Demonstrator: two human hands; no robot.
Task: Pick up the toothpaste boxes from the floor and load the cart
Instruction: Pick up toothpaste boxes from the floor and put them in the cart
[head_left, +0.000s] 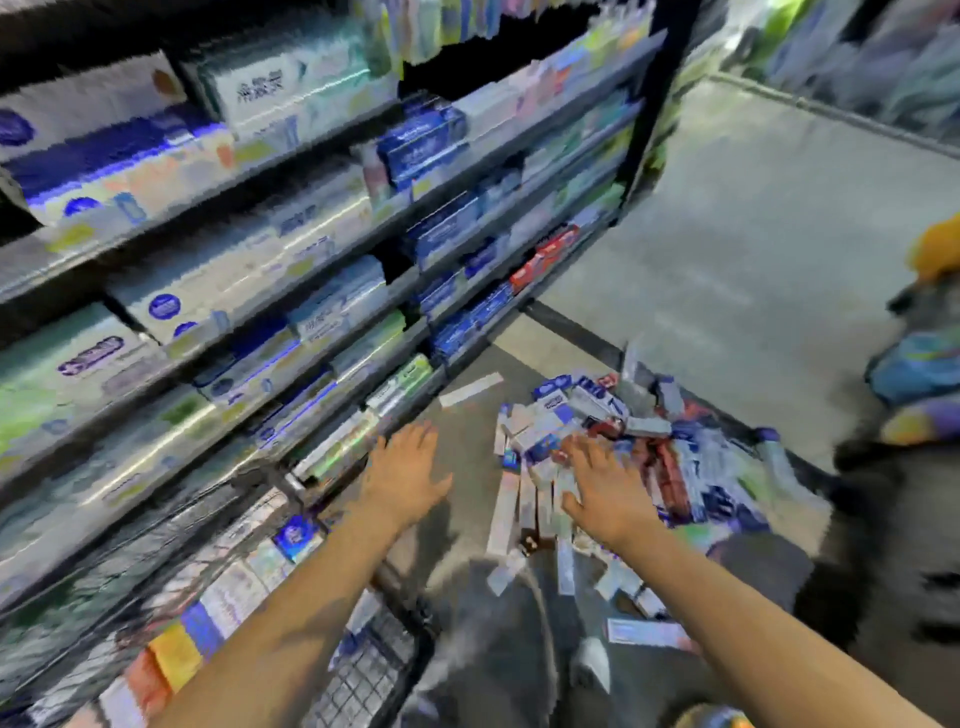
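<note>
A heap of toothpaste boxes (613, 447), white, blue and red, lies on the grey floor in the middle right. My right hand (602, 488) hovers over the near side of the heap with fingers spread, holding nothing. My left hand (405, 473) is stretched out over bare floor left of the heap, fingers straight and empty. The wire cart (358, 670) stands at the lower left with several boxes (234, 587) inside it. The whole view is blurred by motion.
Store shelves (322, 244) packed with toothpaste run along the left. A lone white box (470, 389) lies by the shelf foot. Loose boxes (647, 631) lie near my knees. Another person (914, 415) in dark and colourful clothes crouches at the right edge. Open aisle floor (753, 234) stretches behind.
</note>
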